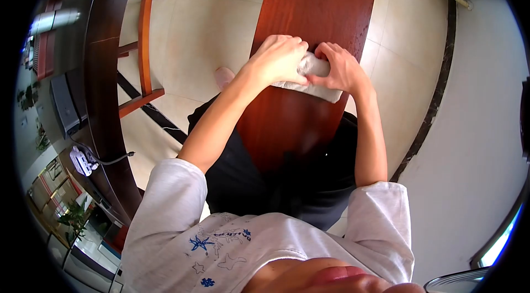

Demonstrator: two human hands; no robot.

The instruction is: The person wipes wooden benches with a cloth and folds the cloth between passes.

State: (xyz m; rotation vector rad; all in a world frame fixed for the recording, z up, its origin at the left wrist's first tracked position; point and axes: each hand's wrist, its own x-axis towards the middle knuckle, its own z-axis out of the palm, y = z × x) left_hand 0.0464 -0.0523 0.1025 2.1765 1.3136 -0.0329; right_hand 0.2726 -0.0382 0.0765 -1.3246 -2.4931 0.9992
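A white cloth (320,92) lies bunched on the reddish-brown wooden bench (320,0), with a flatter strip along its near side. My left hand (280,58) grips its left end, fingers curled over and thumb pointing inward. From the other side my right hand (338,68) is curled round the raised part of the cloth, thumb toward the left thumb. The two thumbs nearly meet over it. Part of the cloth is hidden beneath both hands.
The bench runs away from me between my black-trousered legs. At left stand a wooden chair (144,44) and a dark table (110,72), with a white plug-in device (84,161) and cable on it. A pale wall (475,100) rises at right.
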